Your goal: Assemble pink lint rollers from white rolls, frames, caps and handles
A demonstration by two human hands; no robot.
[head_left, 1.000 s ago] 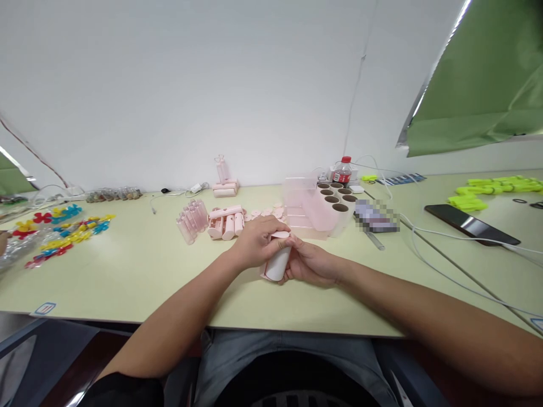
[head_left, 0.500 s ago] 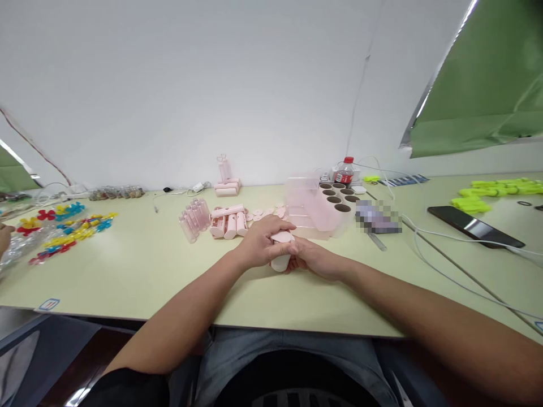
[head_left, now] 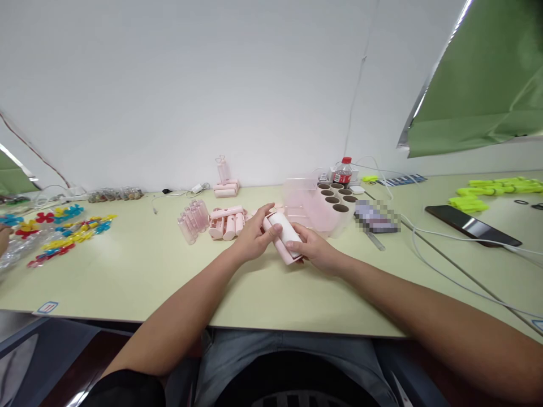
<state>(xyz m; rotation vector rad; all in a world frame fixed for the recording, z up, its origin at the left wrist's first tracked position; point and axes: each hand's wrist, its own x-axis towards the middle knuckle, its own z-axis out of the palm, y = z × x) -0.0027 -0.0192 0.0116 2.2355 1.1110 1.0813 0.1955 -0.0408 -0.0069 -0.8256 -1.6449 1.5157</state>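
Observation:
A pale pink tube-shaped box [head_left: 285, 238] is held slanted above the table, its white rounded side facing up. My left hand [head_left: 255, 233] grips its upper left end, thumb on top. At the lower right end, my right hand [head_left: 313, 249] closes round it with the thumb on the white face; its other fingers are partly hidden beneath. Just behind my left hand lie several similar pink tube boxes [head_left: 228, 223], and left of those several clear pink tubes [head_left: 193, 219]. Some small pink discs behind the held box are mostly covered by my left hand.
A translucent pink sheet [head_left: 307, 209] and a holder with several round brown-rimmed openings [head_left: 333, 199] stand at right-centre. Beyond are a cola bottle [head_left: 343, 172], a blurred purple item [head_left: 376, 217], white cables and a black phone [head_left: 473, 226]. Colourful plastic pieces [head_left: 80, 229] and another person's hand [head_left: 4, 237] are at left.
The box has been turned, from end-on with its flat oval end up to lying slanted with its long side showing. My left hand has shifted from over its top to its left end.

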